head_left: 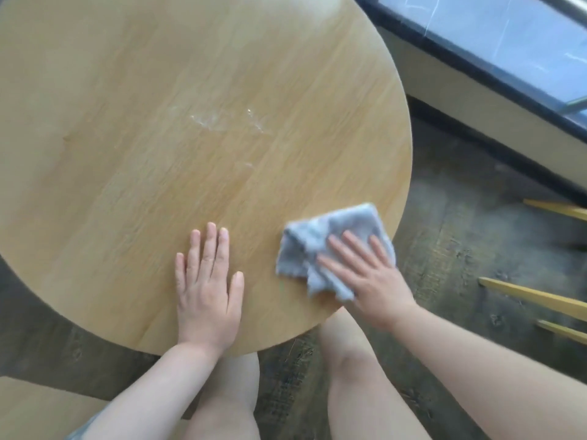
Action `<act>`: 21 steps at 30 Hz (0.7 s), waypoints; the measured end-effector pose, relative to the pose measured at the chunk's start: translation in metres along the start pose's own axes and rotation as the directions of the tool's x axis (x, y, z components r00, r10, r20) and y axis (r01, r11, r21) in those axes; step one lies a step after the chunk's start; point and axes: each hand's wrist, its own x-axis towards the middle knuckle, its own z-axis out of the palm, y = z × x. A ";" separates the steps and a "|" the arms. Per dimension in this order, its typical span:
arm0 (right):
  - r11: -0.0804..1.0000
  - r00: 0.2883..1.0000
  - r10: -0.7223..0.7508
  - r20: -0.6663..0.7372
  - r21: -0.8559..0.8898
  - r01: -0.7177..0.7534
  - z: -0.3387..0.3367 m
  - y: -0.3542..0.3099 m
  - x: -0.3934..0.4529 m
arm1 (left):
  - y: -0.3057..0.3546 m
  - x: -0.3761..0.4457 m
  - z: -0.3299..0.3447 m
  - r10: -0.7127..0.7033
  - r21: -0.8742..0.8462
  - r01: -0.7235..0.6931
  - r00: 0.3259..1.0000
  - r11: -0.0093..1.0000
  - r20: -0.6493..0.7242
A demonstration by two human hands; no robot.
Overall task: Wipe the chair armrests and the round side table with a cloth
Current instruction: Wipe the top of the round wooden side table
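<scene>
Round wooden desk [133, 128], light oak-look top with visible grain, fills most of the head view. Whitish smears [222, 122] sit near the middle of the top, a smaller speck just below them. Faint darker mark on the left part of the top.

Grey cloth [330, 246] lies crumpled on the desk's near right edge, partly folded over itself. Right hand [365, 277] lies flat on top of the cloth, fingers straight and spread, pressing it down; grip released, not curled round the fabric. Left hand [208, 281] lies flat on bare desk just beside the cloth, not touching it, fingers straight and close together, palm down; grip released, holding nothing.

Both forearms bare. Person's bare knees [349, 360] show below the desk's near rim.

Floor [460, 249] is dark grey, mottled, plank-like. Yellow wooden legs [533, 296] of some furniture stick in from the right edge. Upper right: dark window sill [476, 68] above a cream wall strip, with glass beyond. Lower left corner: a tan surface [31, 408], cannot tell what it belongs to.

No containers, no readable writing or labels.
</scene>
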 end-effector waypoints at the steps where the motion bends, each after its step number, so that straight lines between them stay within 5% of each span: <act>1: 0.982 0.982 0.181 -0.046 0.061 -0.178 -0.004 0.009 0.012 | 0.003 0.001 0.002 -0.015 0.001 0.015 1.000 1.000 -0.007; 3: 0.755 0.757 0.645 -0.102 0.238 -0.611 -0.010 -0.009 0.049 | 0.011 0.002 0.009 -0.076 -0.009 0.076 0.996 0.997 -0.041; 4: 0.633 0.639 0.764 -0.093 0.299 -0.714 -0.012 -0.027 0.063 | 0.018 0.003 0.012 -0.118 -0.023 0.117 0.991 0.993 -0.064; 5: 0.604 0.618 0.783 -0.071 0.326 -0.727 -0.013 -0.046 0.070 | 0.027 0.005 0.015 -0.157 -0.042 0.154 0.984 0.987 -0.086; 6: 0.679 0.705 0.707 -0.046 0.319 -0.661 -0.012 -0.060 0.067 | 0.036 0.009 0.018 -0.191 -0.063 0.185 0.976 0.981 -0.104; 8: 0.939 0.958 0.287 -0.025 0.204 -0.276 -0.009 -0.057 0.040 | 0.053 0.020 0.023 -0.239 -0.089 0.229 0.963 0.969 -0.124; 10: 0.988 0.992 -0.128 -0.010 0.081 0.129 -0.013 -0.004 0.026 | 0.066 0.032 0.026 -0.267 -0.085 0.258 0.954 0.962 -0.135; 11: 0.978 0.978 -0.206 0.015 0.032 0.206 -0.016 0.025 0.026 | 0.071 0.036 0.028 -0.280 -0.083 0.271 0.950 0.959 -0.137; 14: 0.999 0.999 0.028 -0.024 0.043 -0.027 -0.030 0.083 0.061 | 0.078 0.041 0.035 -0.327 -0.069 0.320 0.931 0.945 -0.162; 17: 0.832 0.847 0.529 -0.039 0.218 -0.510 -0.044 0.056 0.107 | 0.082 0.042 0.041 -0.365 -0.024 0.368 0.910 0.929 -0.198; 19: 0.889 0.916 0.400 -0.027 0.255 -0.380 -0.039 0.029 0.101 | 0.083 0.042 0.043 -0.373 -0.014 0.378 0.904 0.926 -0.208; 21: 0.985 0.994 -0.110 0.008 0.133 0.108 -0.027 0.033 0.062 | 0.082 0.042 0.042 -0.359 0.004 0.367 0.912 0.930 -0.199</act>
